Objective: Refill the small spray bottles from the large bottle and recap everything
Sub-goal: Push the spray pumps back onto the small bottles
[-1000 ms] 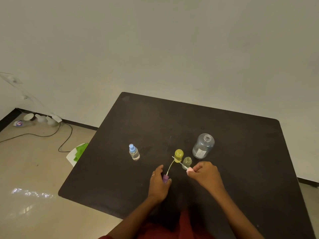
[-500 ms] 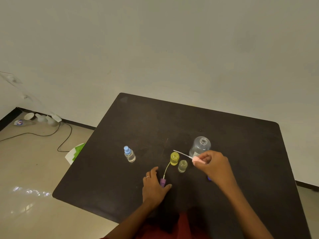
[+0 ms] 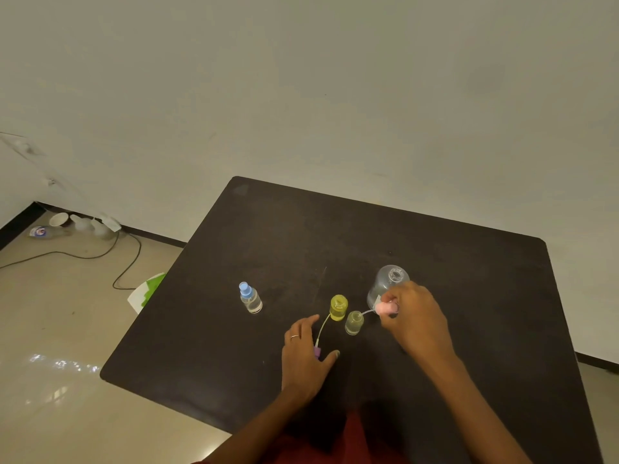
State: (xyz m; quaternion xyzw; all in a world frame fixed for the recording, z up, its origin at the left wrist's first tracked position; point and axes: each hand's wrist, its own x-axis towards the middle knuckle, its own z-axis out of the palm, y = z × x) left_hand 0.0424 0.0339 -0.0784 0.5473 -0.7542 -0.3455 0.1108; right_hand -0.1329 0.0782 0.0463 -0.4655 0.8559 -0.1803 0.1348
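Dark tabletop (image 3: pixel 385 229): the right hand (image 3: pixel 413 316) pinches a pink spray cap (image 3: pixel 385 308), its tube pointing left and down toward the open small clear bottle (image 3: pixel 354 323) just beside it. Left hand (image 3: pixel 306 353) rests loose-fingered over a purple cap (image 3: pixel 317 351).

A dark brown-black table (image 3: pixel 435 249) carries the colours: a clear small bottle (image 3: pixel 252 300) topped by a pale blue cap (image 3: pixel 245 289), a yellow bottle (image 3: pixel 338 307), a faintly yellow-green bottle (image 3: pixel 354 323) and a large clear bottle (image 3: pixel 385 286) with a greyish tint. The right hand (image 3: pixel 413 321) holds a pink spray head (image 3: pixel 385 308) — its tube white. A purple spray head (image 3: pixel 317 351) with a white tube lies by the left hand (image 3: pixel 304 354), which wears a silver ring (image 3: pixel 294 336). Red clothing (image 3: pixel 351 443) shows below — the wall (image 3: pixel 301 95) plain off-white, the floor (image 3: pixel 60 329) glossy beige, a green-and-white sheet (image 3: pixel 147 291) on it.
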